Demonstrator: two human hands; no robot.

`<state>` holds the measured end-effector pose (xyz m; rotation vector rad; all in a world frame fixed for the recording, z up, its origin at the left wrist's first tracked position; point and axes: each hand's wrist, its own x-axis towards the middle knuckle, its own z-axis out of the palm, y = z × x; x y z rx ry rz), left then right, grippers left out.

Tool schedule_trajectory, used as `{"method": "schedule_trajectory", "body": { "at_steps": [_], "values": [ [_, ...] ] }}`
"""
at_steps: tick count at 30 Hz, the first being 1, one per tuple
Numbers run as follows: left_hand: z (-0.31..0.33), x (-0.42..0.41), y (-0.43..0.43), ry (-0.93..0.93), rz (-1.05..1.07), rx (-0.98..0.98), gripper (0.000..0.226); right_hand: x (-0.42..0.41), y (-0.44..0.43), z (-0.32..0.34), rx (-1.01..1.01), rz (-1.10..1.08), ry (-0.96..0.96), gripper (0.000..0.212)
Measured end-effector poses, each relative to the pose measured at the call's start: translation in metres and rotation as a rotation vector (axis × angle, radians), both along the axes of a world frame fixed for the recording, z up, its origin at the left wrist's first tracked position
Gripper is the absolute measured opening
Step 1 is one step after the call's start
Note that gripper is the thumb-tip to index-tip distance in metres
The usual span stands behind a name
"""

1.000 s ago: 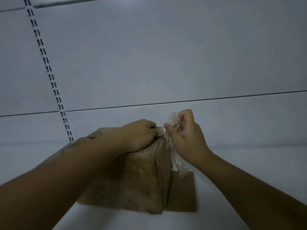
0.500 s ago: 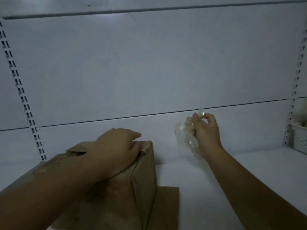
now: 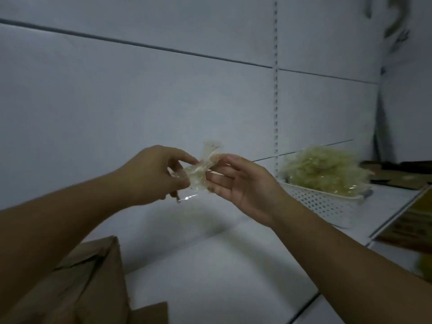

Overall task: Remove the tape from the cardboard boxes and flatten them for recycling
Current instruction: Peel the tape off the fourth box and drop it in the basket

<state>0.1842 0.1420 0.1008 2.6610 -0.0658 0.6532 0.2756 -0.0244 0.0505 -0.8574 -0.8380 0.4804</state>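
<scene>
Left hand, now off the box at the shelf's front edge, and right hand pinch the freed tape

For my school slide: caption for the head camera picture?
Left hand and right hand hold crumpled tape; cardboard box sits lower left.
</scene>
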Motion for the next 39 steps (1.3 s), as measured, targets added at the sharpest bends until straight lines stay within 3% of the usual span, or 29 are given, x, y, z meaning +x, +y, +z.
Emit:
{"method": "schedule_trajectory", "body": {
  "at_steps": [5,8,13,17,22,24,27,30,34,39],
  "values": [
    [0.003,0.043,-0.048,0.019,-0.209,0.068,0.019,0.046,-0.077,0.001,-0.115,-0.354,-0.053,0.018],
    [-0.001,0.082,-0.088,-0.017,-0.269,0.090,0.019,0.077,-0.120,0.005,-0.192,-0.543,-0.148,0.022],
    [0.005,0.156,-0.155,-0.234,-0.334,-0.012,0.027,0.142,-0.189,0.030,-0.208,-0.948,-0.400,0.017],
    [0.019,0.222,-0.215,-0.378,-0.344,-0.071,0.027,0.197,-0.244,0.059,-0.234,-1.187,-0.494,0.018],
    [0.021,0.293,-0.234,-0.416,-0.241,-0.005,0.033,0.257,-0.269,0.076,-0.735,-1.448,-0.767,0.028],
    [0.016,0.320,-0.232,-0.353,-0.175,-0.002,0.033,0.279,-0.263,0.078,-0.982,-1.476,-0.887,0.035],
    [-0.005,0.358,-0.240,-0.103,-0.162,0.017,0.033,0.310,-0.248,0.068,-1.286,-1.533,-1.064,0.036],
    [-0.032,0.385,-0.248,0.046,-0.198,0.025,0.042,0.338,-0.239,0.040,-1.251,-1.431,-1.239,0.027],
    [-0.069,0.415,-0.239,0.163,-0.045,0.118,0.051,0.363,-0.240,-0.009,-1.257,-1.056,-1.251,0.023],
    [-0.102,0.423,-0.234,0.380,-0.254,-0.238,0.044,0.377,-0.248,-0.049,-1.295,-0.862,-1.133,0.027]
  ]
}}
